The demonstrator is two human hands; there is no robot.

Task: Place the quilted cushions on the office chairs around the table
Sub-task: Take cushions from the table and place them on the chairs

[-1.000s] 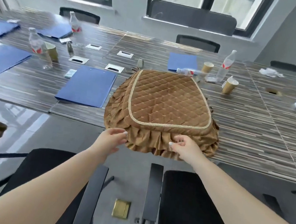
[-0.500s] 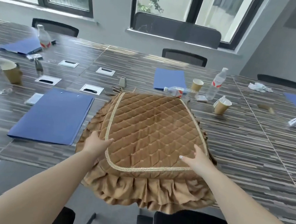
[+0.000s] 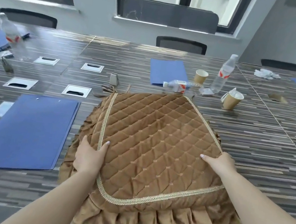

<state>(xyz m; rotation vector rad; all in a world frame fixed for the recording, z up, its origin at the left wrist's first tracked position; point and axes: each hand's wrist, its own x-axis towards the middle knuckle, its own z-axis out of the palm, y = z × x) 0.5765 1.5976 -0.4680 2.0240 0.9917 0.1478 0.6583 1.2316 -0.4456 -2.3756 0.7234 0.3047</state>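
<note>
Gripping the quilted cushion by its side edges with left hand and right hand, near table edge, we risk its far ties snagging the toppled bottle.

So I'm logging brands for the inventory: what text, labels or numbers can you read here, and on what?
No text is readable.
Upright water bottle: red and white label, too blurred.
Lying water bottle: same label, too blurred.
Left water bottle: motion-blurred.
Paper cups, blue folders, quilted cushion: no print visible.
</note>
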